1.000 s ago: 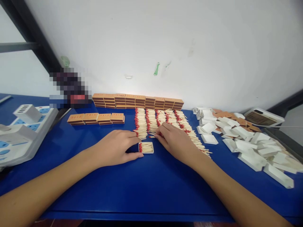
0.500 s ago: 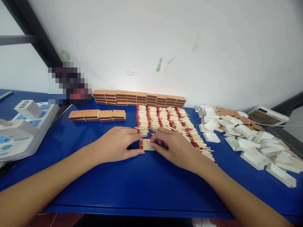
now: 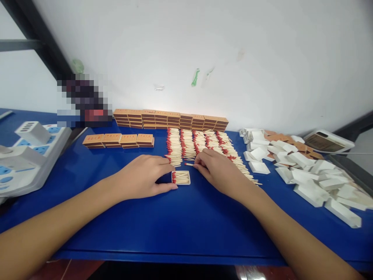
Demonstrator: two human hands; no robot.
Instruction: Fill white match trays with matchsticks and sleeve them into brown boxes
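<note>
A small white matchbox tray (image 3: 189, 182) lies on the blue table, holding matches (image 3: 182, 177) with their red heads to the left. My left hand (image 3: 148, 175) grips the tray's left end between thumb and fingers. Just beyond the tray's right corner, my right hand (image 3: 217, 169) pinches a single match (image 3: 189, 164) by its plain end, red head pointing left. Rows of loose red-headed matches (image 3: 188, 144) lie behind both hands. My right hand covers part of the nearer matches.
Stacked brown matchboxes (image 3: 169, 119) line the wall, and a shorter row of matchboxes (image 3: 119, 140) stands at left. White empty trays (image 3: 311, 171) are heaped at right near a phone (image 3: 329, 140). A power strip (image 3: 49, 155) with plugged-in chargers sits far left.
My right hand has moved from over the tray up and right to the loose matches, and now pinches one match. My left hand stays at the tray.
</note>
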